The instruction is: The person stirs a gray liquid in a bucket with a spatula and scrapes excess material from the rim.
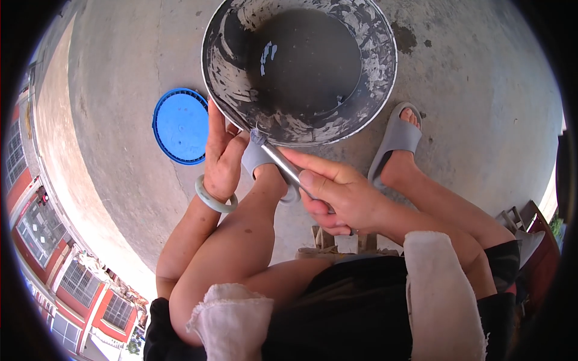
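Observation:
A large round bucket [378,99] stands in front of me, its dark inner wall smeared with pale grey residue and murky grey liquid at its bottom. My left hand [223,157], with a pale bangle at the wrist, grips the bucket's near left rim; some fingers lie along the outside. In my right hand [340,195] is a tool with a silver metal handle [283,165], fingers wrapped round it. The tool's grey, rough-looking head touches or nearly touches the near rim, close to my left thumb. Its exact kind cannot be made out.
A round blue lid [182,126] lies on the concrete floor [120,156] left of the bucket. My feet in grey slippers [402,133] are near the bucket. Part of a wooden stool [325,239] shows beneath me. Wet spots mark the floor at the far right.

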Available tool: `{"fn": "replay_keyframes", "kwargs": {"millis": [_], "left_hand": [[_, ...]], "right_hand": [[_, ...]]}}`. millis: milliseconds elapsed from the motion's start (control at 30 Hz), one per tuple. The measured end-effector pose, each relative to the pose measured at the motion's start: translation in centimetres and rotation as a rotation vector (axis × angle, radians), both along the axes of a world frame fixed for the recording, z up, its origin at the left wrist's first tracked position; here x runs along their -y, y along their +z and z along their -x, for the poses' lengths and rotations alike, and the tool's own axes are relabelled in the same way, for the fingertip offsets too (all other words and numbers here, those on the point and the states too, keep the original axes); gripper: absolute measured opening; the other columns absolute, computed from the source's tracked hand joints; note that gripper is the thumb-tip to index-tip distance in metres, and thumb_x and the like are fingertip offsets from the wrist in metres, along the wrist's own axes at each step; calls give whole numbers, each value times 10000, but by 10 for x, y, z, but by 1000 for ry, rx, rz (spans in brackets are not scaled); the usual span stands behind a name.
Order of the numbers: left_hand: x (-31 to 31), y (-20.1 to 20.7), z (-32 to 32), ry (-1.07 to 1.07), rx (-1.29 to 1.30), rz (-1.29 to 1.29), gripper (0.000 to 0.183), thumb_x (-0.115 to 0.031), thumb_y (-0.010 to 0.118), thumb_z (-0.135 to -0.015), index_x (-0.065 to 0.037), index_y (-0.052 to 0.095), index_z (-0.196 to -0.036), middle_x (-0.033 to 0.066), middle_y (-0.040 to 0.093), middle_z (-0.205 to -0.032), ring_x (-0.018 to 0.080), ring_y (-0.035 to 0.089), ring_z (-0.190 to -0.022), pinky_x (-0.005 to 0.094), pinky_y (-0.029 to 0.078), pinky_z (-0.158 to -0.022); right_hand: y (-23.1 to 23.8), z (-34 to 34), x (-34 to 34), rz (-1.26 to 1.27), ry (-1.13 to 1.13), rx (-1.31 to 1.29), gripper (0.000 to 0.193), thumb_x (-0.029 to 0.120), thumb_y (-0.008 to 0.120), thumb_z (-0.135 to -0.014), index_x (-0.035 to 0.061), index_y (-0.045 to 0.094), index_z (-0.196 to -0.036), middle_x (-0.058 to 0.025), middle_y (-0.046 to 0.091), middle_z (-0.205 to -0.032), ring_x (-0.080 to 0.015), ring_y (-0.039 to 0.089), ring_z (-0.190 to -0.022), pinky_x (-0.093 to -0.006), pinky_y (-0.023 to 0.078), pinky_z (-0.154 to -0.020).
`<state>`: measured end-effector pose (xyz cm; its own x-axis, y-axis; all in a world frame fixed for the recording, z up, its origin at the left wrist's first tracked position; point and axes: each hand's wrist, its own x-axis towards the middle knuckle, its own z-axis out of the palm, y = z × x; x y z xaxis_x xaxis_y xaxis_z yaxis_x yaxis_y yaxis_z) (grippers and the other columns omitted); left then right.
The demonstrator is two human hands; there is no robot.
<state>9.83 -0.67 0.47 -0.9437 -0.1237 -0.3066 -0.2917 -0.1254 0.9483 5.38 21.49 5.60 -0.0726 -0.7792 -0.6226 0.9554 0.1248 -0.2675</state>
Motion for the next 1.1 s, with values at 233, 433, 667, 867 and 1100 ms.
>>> {"fn": "replay_keyframes", "kwargs": {"millis": [233, 433, 667, 867, 1100], "left_hand": [[-1, -3, -3, 2, -13, -11, 771, 96, 382, -830, -77, 69, -1513, 82, 341, -1453, 200, 435, -1228, 326, 345, -1018], [3, -6, -3, -3, 7, -38, 770, 104, 369, -826, -74, 68, -1512, 76, 317, -1472, 191, 434, -1227, 324, 344, -1022], [-3, 1, 0, 36, 1, -53, 757, 95, 368, -828, -69, 83, -1510, 74, 356, -1439, 181, 466, -1178, 311, 383, -968], [-6, 2, 1, -6, 32, 17, 766, 87, 319, -784, -50, 104, -1506, 95, 285, -1493, 193, 340, -1316, 318, 311, -1050], [-2, 1, 1, 16, -2, -20, 750, 71, 392, -833, -64, 91, -1506, 71, 345, -1447, 204, 428, -1246, 315, 351, -1012]], "right_hand": [[19, 5, 3, -65, -79, -13, 474, 221, 333, -1031, 201, 231, -1493, 6, 412, -651, -57, 335, -453, -215, 355, -402], [10, -3, -4, -188, 109, -258, 467, 175, 392, -995, 154, 336, -1458, 11, 446, -673, -72, 417, -580, -240, 395, -521], [9, -3, -4, -171, 179, -362, 485, 147, 404, -980, 136, 331, -1459, 8, 452, -688, -73, 423, -605, -250, 415, -591], [-6, -9, 1, -129, 131, -353, 481, 144, 401, -975, 129, 344, -1453, -3, 478, -728, -62, 432, -635, -246, 423, -615], [-14, -20, 8, -150, 99, -639, 480, 156, 422, -980, 101, 331, -1448, -127, 629, -1078, -195, 604, -873, -312, 456, -826]]}}
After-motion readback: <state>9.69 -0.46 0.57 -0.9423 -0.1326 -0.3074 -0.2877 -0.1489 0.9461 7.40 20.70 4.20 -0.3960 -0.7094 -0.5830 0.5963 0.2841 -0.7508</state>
